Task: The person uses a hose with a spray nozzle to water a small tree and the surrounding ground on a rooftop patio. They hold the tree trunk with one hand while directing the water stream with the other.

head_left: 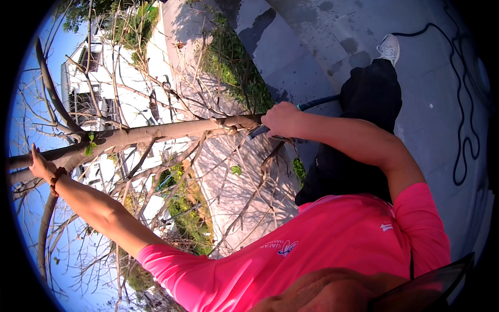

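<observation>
My left hand (42, 167), with a brown bead bracelet (56, 181) at the wrist, is closed around a thick branch at the far left, its fingers partly hidden. The bare tree's trunk (171, 130) runs from there across to the middle, forking near that hand. Beside the trunk's other end, my right hand (285, 120) is wrapped round a dark hose (325, 100). A teal ring shows on the hose just behind the fist, and its dark grey end (258, 132) sticks out in front, next to the trunk. No water can be made out.
Thin bare twigs (249, 200) spread around both my arms. Beyond them lie a sunlit pavement (228, 166), green shrubs (241, 65) and a white building (112, 78). At right, a black cable or hose (460, 99) loops over grey ground (431, 130), wet in patches, near my shoe (389, 49).
</observation>
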Demonstrator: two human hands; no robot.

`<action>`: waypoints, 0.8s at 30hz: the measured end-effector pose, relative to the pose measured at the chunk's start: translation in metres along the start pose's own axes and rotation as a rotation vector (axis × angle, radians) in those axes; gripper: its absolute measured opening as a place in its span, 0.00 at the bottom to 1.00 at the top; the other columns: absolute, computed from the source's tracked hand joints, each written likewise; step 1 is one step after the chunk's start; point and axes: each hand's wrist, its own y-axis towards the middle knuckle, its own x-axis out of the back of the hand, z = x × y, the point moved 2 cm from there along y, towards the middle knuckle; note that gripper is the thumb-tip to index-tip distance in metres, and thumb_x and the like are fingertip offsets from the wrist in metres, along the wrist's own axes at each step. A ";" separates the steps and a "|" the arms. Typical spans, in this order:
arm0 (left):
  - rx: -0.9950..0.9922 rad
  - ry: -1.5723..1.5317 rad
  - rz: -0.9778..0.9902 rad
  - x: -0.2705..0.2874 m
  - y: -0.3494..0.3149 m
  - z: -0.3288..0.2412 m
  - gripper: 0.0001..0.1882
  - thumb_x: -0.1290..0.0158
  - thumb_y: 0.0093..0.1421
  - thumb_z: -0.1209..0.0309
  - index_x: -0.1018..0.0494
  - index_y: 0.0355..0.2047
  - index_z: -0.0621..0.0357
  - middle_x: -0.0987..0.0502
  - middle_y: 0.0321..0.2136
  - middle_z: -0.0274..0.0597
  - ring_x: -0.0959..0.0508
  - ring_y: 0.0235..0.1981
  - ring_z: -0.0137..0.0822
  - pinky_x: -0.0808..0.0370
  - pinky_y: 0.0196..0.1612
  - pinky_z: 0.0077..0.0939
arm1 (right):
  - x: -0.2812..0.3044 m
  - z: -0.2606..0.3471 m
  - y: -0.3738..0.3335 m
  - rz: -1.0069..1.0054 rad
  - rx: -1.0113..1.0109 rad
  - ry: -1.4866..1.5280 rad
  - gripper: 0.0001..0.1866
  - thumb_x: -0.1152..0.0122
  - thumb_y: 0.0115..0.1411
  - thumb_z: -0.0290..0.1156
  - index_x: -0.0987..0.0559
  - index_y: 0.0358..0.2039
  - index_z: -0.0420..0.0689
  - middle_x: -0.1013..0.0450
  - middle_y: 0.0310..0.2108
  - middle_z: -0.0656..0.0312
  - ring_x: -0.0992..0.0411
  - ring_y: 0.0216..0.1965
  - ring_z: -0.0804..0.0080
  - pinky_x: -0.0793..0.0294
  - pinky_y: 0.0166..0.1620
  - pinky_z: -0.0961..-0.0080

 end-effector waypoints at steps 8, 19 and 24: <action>-0.024 -0.040 -0.008 0.012 0.014 0.006 0.23 0.28 0.49 0.69 0.25 0.37 0.74 0.19 0.35 0.48 0.19 0.33 0.36 0.19 0.41 0.28 | -0.012 0.012 -0.006 0.252 0.103 -0.110 0.18 0.31 0.55 0.49 0.14 0.36 0.46 0.18 0.34 0.60 0.19 0.40 0.60 0.20 0.38 0.61; -0.002 -0.083 -0.009 0.004 0.004 -0.002 0.24 0.27 0.49 0.70 0.25 0.40 0.74 0.19 0.35 0.49 0.19 0.34 0.36 0.20 0.40 0.29 | -0.020 0.000 0.008 0.022 0.017 -0.063 0.17 0.30 0.56 0.48 0.14 0.34 0.46 0.18 0.34 0.60 0.19 0.40 0.60 0.21 0.37 0.63; 0.032 0.000 -0.032 0.014 0.006 0.002 0.24 0.27 0.49 0.70 0.25 0.39 0.75 0.19 0.35 0.48 0.19 0.33 0.35 0.20 0.39 0.29 | -0.012 0.015 -0.007 0.200 0.087 -0.059 0.20 0.30 0.55 0.52 0.14 0.34 0.46 0.18 0.34 0.60 0.19 0.39 0.60 0.21 0.38 0.62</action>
